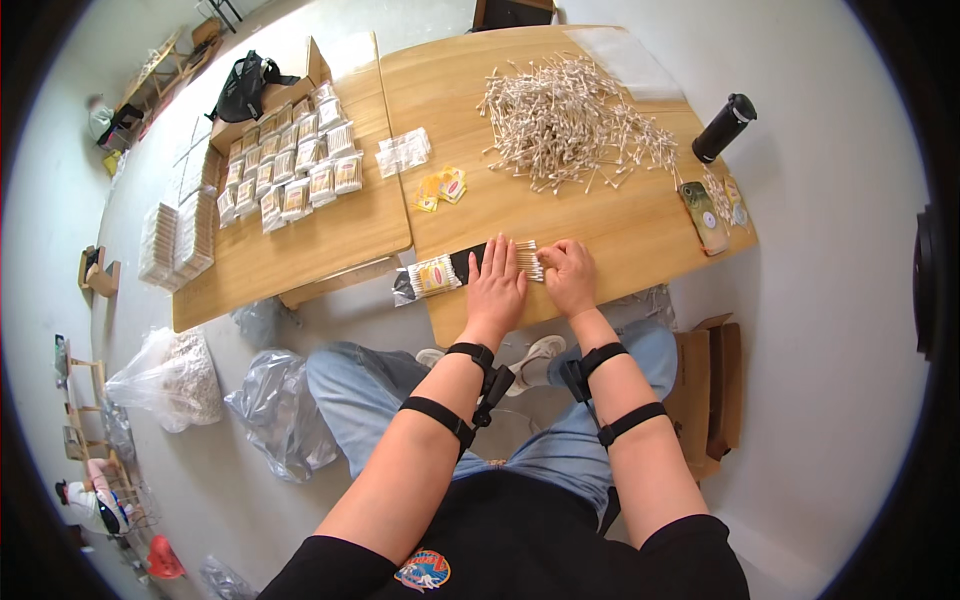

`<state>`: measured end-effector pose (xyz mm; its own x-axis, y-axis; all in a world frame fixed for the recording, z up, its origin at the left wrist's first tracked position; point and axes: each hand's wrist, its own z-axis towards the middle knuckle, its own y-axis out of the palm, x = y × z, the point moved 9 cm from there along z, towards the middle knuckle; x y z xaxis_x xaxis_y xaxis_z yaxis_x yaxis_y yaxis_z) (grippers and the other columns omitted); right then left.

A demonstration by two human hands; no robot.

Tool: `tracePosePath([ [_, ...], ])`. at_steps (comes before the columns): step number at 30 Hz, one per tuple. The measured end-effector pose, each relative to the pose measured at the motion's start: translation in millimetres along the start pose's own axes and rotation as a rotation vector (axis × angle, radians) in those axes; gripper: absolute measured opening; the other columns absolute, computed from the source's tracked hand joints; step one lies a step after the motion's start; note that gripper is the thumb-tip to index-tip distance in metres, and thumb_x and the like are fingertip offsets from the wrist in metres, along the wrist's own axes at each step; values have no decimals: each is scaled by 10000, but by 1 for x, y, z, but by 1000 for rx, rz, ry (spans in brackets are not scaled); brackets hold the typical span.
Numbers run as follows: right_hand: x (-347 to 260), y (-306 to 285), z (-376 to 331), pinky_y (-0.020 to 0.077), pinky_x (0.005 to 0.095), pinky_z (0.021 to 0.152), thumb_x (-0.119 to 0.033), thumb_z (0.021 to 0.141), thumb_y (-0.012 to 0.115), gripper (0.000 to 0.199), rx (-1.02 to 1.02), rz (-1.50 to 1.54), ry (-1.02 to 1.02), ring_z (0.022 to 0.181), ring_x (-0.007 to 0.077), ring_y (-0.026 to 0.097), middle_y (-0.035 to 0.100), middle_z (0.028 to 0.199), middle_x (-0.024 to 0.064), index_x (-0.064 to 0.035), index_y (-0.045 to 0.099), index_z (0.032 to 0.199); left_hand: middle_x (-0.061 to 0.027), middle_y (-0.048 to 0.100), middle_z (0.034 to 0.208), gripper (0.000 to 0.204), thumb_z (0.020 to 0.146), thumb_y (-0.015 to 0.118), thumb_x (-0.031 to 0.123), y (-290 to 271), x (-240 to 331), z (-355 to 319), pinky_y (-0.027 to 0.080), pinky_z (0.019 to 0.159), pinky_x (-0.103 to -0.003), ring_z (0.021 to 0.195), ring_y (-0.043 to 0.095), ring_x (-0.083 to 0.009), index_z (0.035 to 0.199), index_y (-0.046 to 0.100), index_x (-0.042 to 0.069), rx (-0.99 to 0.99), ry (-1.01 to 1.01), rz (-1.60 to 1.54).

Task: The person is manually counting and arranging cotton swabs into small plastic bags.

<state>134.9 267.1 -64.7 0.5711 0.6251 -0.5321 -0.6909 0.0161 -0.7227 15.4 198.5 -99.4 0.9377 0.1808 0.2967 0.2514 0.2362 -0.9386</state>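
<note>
My left hand [497, 283] lies flat with fingers stretched out over a black strip [466, 262] at the table's near edge. Just right of its fingers is a row of cotton swabs [529, 261], side by side. My right hand [569, 274] has its fingers curled in at the right end of that row; whether they pinch a swab is hidden. Left of the black strip, a clear plastic bag [403, 288] surrounds a bundle of swabs with a yellow and white card [435, 274].
Beyond my hands is a large heap of loose cotton swabs [570, 115]. Yellow cards [440, 187] and clear bags [404, 151] lie left of it. Filled swab packs [295, 160] stand in rows on the left table. A phone [703, 217] and black bottle [724, 128] are at right.
</note>
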Motion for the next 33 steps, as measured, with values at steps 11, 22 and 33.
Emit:
tracePosePath([
  [11,-20,9,2,458,443,851,-86,782,620,249,-25,-95,-33,971,302,557,576,968,88,-189,719,987,-123,333,1589,600,992,431,380,-14,-10,-4,198,1195,-514,1481,284,-258,1492,402,49,-21,-11,82],
  [22,-27,18,37,508,410,890,-19,761,588,178,-275,126,-228,982,321,637,698,973,119,-47,713,886,-133,296,1603,592,1026,376,386,-9,-3,-11,181,1196,-518,1501,236,-262,1511,352,47,-1,-6,35],
  [33,12,15,26,431,479,1023,-48,843,589,356,-196,-27,-104,1191,414,528,558,1282,241,-18,613,1197,-161,417,1528,531,996,424,336,-22,2,-7,221,1183,-503,1451,337,-284,1426,476,30,32,40,39],
])
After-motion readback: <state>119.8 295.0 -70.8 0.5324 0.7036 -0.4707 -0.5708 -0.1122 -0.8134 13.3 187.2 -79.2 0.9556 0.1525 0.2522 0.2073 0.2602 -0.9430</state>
